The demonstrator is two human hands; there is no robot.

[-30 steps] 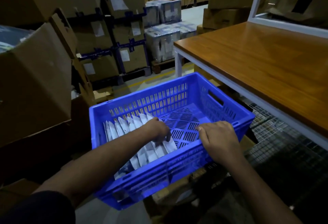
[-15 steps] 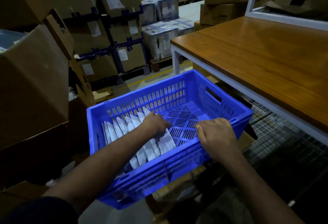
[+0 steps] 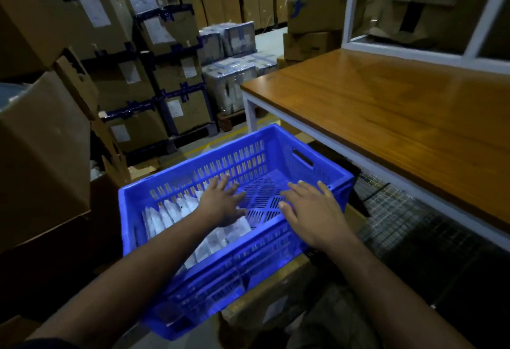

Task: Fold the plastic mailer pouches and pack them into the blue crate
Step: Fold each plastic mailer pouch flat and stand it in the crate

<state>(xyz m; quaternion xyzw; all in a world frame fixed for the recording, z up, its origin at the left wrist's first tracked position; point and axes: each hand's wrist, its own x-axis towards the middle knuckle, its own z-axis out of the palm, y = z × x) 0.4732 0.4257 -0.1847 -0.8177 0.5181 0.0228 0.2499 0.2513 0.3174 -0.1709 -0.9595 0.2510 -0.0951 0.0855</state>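
Observation:
The blue crate [image 3: 276,152] stands in front of me on a cardboard box. A row of several folded white mailer pouches [image 3: 168,214] stands on edge along its left half; the slotted floor on the right half is bare. My left hand [image 3: 222,202] hovers over the right end of the row with fingers spread and straight, holding nothing. My right hand [image 3: 311,210] is above the crate's near rim, palm down, fingers stretched out, also holding nothing.
A wooden table [image 3: 400,116] with a white frame runs along the right. An open cardboard box [image 3: 47,149] stands at the left, a wire mesh shelf [image 3: 408,219] lies under the table, and stacked cartons [image 3: 154,67] fill the back.
Both hands have lifted and opened: the left let go of the pouches it was pressing, the right came off the crate's near rim. The view has tilted up slightly.

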